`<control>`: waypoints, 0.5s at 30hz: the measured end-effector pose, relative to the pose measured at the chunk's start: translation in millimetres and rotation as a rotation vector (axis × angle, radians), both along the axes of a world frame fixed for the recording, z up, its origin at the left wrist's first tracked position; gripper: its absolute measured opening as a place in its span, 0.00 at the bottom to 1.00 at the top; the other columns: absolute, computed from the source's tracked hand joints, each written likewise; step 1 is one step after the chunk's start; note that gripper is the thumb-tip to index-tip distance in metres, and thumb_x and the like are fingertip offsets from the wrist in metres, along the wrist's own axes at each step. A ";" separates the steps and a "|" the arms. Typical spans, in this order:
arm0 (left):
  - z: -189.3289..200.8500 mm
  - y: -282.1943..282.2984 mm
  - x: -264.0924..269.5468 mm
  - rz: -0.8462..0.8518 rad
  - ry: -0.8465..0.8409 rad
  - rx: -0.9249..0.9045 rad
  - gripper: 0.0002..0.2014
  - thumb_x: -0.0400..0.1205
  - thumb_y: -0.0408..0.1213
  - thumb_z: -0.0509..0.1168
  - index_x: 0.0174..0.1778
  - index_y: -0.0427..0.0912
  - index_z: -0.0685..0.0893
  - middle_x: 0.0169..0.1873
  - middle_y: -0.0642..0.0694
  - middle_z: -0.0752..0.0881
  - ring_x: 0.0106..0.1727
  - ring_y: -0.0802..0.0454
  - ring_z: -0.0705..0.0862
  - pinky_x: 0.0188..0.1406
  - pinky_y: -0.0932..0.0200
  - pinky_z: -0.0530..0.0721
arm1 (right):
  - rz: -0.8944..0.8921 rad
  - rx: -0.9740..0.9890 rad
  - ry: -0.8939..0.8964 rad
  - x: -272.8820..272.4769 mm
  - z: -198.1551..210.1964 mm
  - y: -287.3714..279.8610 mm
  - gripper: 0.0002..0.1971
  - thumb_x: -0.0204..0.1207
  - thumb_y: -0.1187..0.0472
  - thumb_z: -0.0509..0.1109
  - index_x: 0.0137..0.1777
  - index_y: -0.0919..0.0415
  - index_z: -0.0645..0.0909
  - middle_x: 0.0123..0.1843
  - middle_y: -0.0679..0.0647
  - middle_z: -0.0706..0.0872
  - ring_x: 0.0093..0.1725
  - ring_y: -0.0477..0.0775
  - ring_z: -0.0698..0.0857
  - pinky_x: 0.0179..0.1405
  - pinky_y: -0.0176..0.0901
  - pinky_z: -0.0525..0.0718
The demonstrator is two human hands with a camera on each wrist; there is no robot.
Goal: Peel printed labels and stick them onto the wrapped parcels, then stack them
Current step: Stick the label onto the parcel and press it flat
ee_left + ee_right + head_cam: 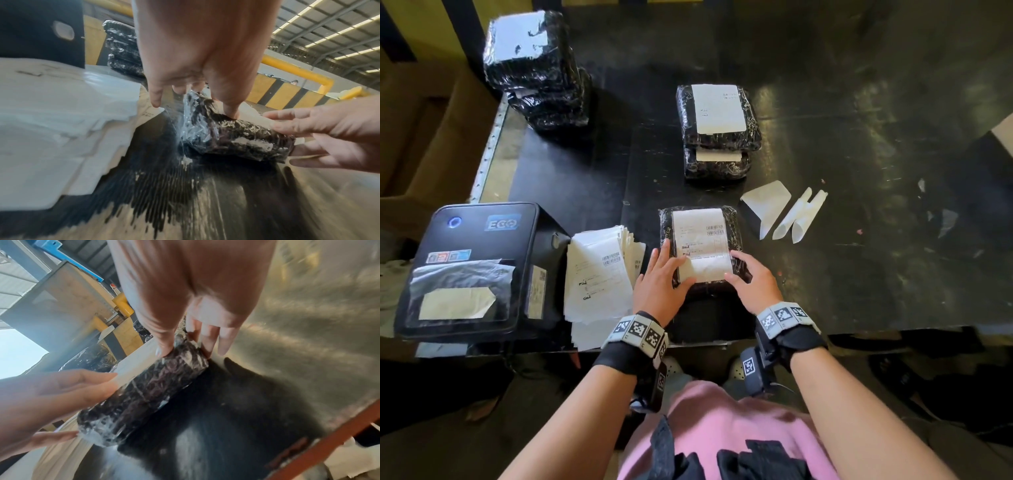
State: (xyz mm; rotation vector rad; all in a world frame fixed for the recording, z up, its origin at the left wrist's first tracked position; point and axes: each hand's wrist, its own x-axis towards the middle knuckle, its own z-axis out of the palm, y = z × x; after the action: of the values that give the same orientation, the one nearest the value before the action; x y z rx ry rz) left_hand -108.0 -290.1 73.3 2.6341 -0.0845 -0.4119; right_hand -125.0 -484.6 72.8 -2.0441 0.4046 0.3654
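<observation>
A black film-wrapped parcel [734, 236] with a white printed label [700, 236] stuck on top lies in front of me near the table's front edge. My left hand [666, 265] holds its near left corner, thumb on the label and fingers down the left side. In the left wrist view the thumb [232, 112] presses on the top of the parcel [242, 139]. My right hand [743, 270] grips the near right corner. There the thumb [164, 350] sits at the label's edge and the fingers run down the parcel's [144, 394] right side. The near end looks slightly raised.
A stack of two labelled parcels [717, 120] stands behind the held one. Another pile of parcels [534, 68] is at the back left. Loose printed labels [599, 274] lie beside a black label printer [469, 267] on the left. Peeled backing strips [784, 212] lie to the right.
</observation>
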 end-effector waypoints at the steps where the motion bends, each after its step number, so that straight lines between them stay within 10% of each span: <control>1: 1.5 1.9 -0.4 0.003 0.009 -0.010 0.23 0.82 0.54 0.64 0.74 0.57 0.72 0.85 0.57 0.48 0.85 0.53 0.49 0.75 0.36 0.71 | 0.003 0.021 0.005 0.2 -0.1 -2.9 0.24 0.79 0.59 0.72 0.74 0.44 0.75 0.75 0.48 0.78 0.76 0.53 0.74 0.73 0.48 0.72; 6: 15.0 5.5 -8.5 0.117 0.069 -0.131 0.30 0.82 0.47 0.66 0.80 0.53 0.64 0.83 0.50 0.60 0.72 0.49 0.77 0.64 0.51 0.80 | -0.002 0.100 -0.010 2.4 1.0 -11.3 0.25 0.80 0.65 0.69 0.76 0.50 0.73 0.75 0.53 0.78 0.76 0.52 0.74 0.72 0.43 0.70; 15: 23.5 8.7 -5.2 0.359 0.337 -0.396 0.34 0.82 0.41 0.67 0.82 0.41 0.59 0.70 0.41 0.79 0.63 0.48 0.81 0.54 0.60 0.77 | 0.003 0.013 0.114 16.9 5.2 -8.9 0.19 0.83 0.48 0.63 0.68 0.56 0.80 0.65 0.53 0.85 0.57 0.53 0.81 0.55 0.41 0.74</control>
State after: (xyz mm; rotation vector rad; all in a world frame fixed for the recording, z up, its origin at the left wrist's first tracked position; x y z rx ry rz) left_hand -113.2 -281.4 96.9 2.1024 0.3716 -0.6310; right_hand -108.1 -493.4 78.1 -2.0168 0.4674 0.4870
